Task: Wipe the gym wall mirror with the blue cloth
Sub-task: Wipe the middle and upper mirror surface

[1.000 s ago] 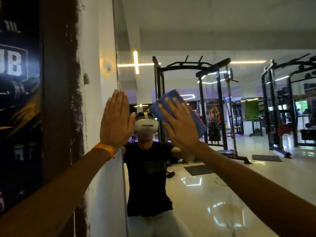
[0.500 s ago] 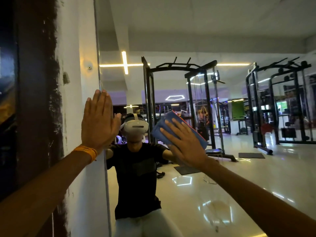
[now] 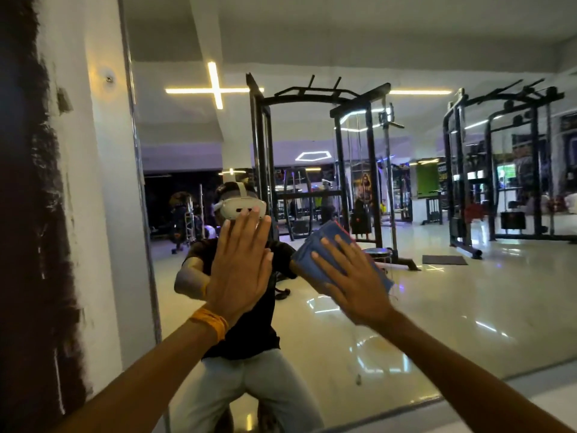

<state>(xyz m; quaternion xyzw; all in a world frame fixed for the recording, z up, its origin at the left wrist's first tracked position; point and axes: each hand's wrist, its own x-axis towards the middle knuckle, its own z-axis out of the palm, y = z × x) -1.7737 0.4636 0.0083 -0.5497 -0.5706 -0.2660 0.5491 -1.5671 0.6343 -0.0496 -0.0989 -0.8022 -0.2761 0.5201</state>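
The right hand (image 3: 356, 285), fingers straight and spread, is pressing the folded blue cloth (image 3: 315, 248) flat against the mirror (image 3: 437, 307), while the left hand (image 3: 240, 270), flat-palmed above an orange wristband (image 3: 210, 323), is resting on the glass just left of it, with the white wall (image 3: 93, 214) bordering the mirror farther left.
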